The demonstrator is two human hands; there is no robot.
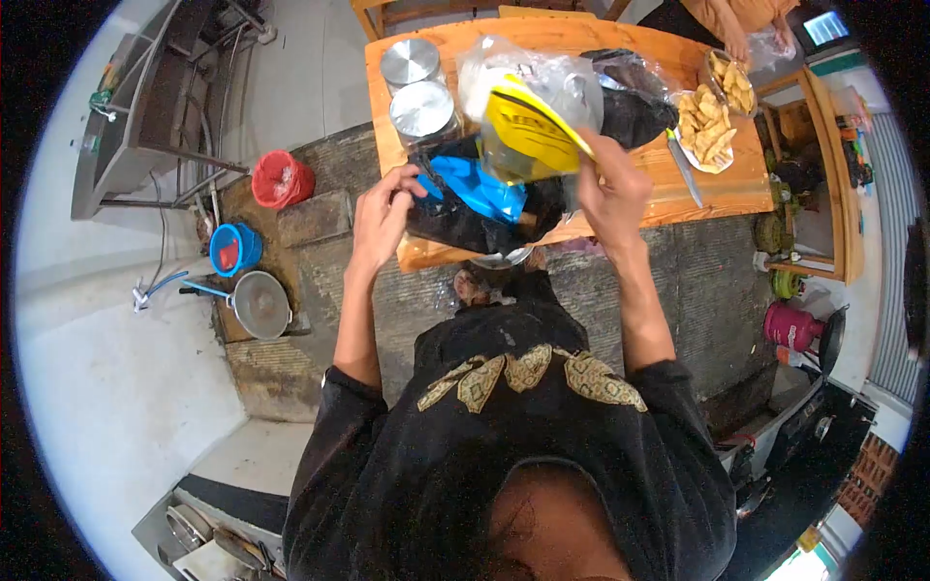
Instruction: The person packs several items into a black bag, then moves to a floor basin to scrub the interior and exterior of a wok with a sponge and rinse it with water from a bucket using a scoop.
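yellow-labelled clear plastic bag (528, 131) is held up above the near edge of the wooden table (727, 179), tilted, with the right hand (612, 194) closed around its lower right side, fingers wrapped on the plastic. left hand (381, 215) pinches the edge of a black plastic bag (465, 221) that lies on the table's near left corner, fingers curled together on it. a blue object (477, 186) rests on top of the black bag, just under the raised bag.

further back on the table stand two round metal lids (417, 85), one behind the other, and a second dark bag (630, 97). to the right lies a plate of fried pieces (705, 131) with a knife (684, 167) just beside it. another person's hand (738, 46) reaches over a bag of the same pieces at the far right corner. on the floor to the left sit a red bucket (282, 180), a blue bucket (235, 249) and a metal pan (262, 304).
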